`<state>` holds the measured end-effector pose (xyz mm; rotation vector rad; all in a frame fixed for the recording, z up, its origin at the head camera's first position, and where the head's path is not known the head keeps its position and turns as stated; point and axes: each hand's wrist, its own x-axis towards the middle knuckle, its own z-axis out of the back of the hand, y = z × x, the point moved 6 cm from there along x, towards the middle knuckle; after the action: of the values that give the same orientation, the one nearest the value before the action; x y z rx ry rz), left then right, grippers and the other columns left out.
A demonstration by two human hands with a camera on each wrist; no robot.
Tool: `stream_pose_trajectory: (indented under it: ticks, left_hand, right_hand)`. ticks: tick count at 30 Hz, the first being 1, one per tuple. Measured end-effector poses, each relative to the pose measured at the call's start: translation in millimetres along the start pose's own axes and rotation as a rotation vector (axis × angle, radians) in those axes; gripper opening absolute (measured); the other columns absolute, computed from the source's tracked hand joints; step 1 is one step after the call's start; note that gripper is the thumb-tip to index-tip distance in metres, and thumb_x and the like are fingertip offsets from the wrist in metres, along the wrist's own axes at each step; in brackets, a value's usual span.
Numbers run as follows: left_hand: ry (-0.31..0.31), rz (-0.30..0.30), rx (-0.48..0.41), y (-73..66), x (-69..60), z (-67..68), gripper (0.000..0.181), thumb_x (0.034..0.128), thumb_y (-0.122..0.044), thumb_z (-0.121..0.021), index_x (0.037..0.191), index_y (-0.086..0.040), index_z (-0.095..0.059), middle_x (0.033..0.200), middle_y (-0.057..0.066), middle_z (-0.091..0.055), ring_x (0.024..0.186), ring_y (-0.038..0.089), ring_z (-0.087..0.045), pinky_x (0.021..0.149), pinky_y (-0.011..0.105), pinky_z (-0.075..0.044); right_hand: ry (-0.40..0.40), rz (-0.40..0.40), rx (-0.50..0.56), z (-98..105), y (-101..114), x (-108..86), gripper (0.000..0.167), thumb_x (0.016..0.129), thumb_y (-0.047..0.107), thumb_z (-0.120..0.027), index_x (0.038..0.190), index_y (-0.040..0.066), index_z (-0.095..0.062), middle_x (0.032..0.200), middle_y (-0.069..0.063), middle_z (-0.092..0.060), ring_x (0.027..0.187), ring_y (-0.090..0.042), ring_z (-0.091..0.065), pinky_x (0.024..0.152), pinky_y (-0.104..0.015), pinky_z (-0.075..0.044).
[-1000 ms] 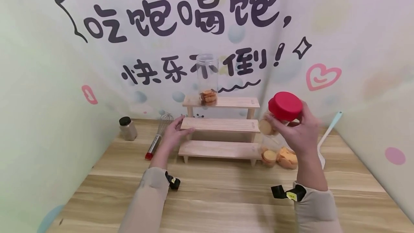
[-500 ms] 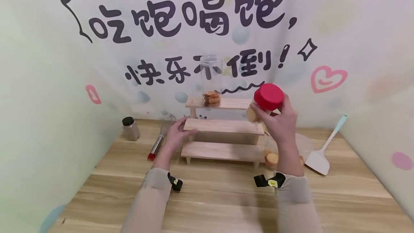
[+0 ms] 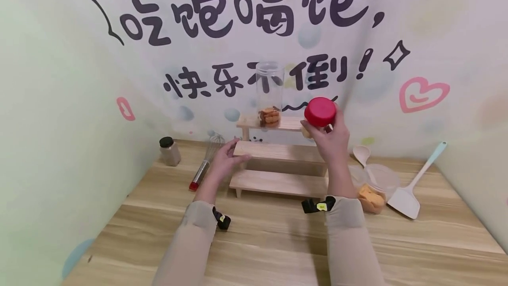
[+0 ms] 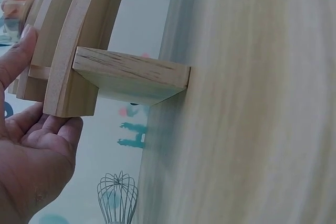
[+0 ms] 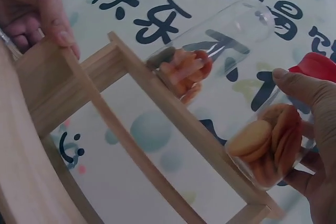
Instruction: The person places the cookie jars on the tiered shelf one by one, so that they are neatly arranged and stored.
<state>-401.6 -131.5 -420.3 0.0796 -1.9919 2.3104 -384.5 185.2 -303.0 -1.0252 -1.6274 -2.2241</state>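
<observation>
My right hand (image 3: 335,142) grips a clear jar (image 5: 268,148) with a red lid (image 3: 320,111) and round cookies inside. In the right wrist view, the jar's base is at the right end of the rack's top shelf; whether it touches is unclear. My left hand (image 3: 227,161) holds the left end of the middle tier of a three-tier wooden rack (image 3: 278,183), its thumb on the front side and fingers at the end. A tall lidless clear jar (image 3: 270,89), with cookies at its bottom, stands on the top shelf left of the held jar.
Left of the rack lie a whisk (image 3: 205,164) and a black-capped bottle (image 3: 170,152). To the right are a pale spoon (image 3: 362,155), a clear container with orange chips (image 3: 371,198) and a white spatula (image 3: 405,202). A printed cloth wall stands behind.
My right hand has carried the red-lidded jar leftward, from right of the rack to its top shelf's right end. My left hand stays on the rack. The head view has shifted slightly.
</observation>
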Motion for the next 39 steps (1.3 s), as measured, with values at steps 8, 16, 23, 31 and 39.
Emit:
stream_pose_trajectory:
  ticks: [8, 16, 23, 31, 39]
  left_hand:
    - [0.005, 0.007, 0.006, -3.1, -0.9, -0.1, 0.092, 0.0801, -0.027, -0.087, 0.156, -0.014, -0.037, 0.161, 0.01, -0.035, 0.145, 0.025, -0.038, 0.114, 0.036, -0.039]
    - [-0.01, 0.0, 0.02, -4.7, 0.0, 2.1, 0.086, 0.0835, -0.025, -0.085, 0.155, -0.015, -0.039, 0.159, 0.01, -0.038, 0.143, 0.025, -0.041, 0.113, 0.036, -0.041]
    - [-0.006, 0.0, 0.014, -2.0, 0.8, 1.4, 0.086, 0.0823, -0.025, -0.086, 0.155, -0.015, -0.039, 0.158, 0.011, -0.038, 0.143, 0.025, -0.041, 0.113, 0.037, -0.041]
    - [-0.001, 0.001, -0.012, -0.2, 0.6, 1.0, 0.087, 0.0816, -0.025, -0.086, 0.155, -0.016, -0.04, 0.159, 0.01, -0.038, 0.143, 0.025, -0.04, 0.114, 0.038, -0.04]
    - [0.018, 0.013, -0.002, -3.0, -1.6, 1.3, 0.088, 0.0828, -0.026, -0.085, 0.156, -0.015, -0.037, 0.16, 0.01, -0.035, 0.145, 0.026, -0.037, 0.115, 0.039, -0.038]
  right_hand:
    - [-0.006, -0.003, -0.004, -9, -3, -2.6, 0.085, 0.079, 0.037, -0.087, 0.149, 0.026, -0.04, 0.142, 0.002, -0.054, 0.128, -0.017, -0.05, 0.102, -0.049, -0.051]
    - [0.011, -0.012, -0.009, -13, -5, -0.9, 0.086, 0.08, 0.038, -0.086, 0.15, 0.03, -0.036, 0.146, 0.005, -0.049, 0.133, -0.016, -0.045, 0.103, -0.047, -0.051]
    - [0.047, 0.007, 0.021, -17, -3, -2.7, 0.092, 0.077, 0.012, -0.086, 0.15, 0.029, -0.03, 0.145, 0.002, -0.046, 0.133, -0.016, -0.043, 0.105, -0.046, -0.049]
    - [0.1, 0.009, 0.02, -22, -3, -3.8, 0.1, 0.073, 0.003, -0.082, 0.148, 0.032, -0.023, 0.146, -0.001, -0.04, 0.133, -0.016, -0.04, 0.106, -0.044, -0.047]
    - [0.114, -0.084, 0.014, -22, -8, -6.5, 0.096, 0.084, 0.019, -0.082, 0.15, 0.037, -0.015, 0.147, -0.004, -0.039, 0.135, -0.02, -0.043, 0.111, -0.039, -0.044]
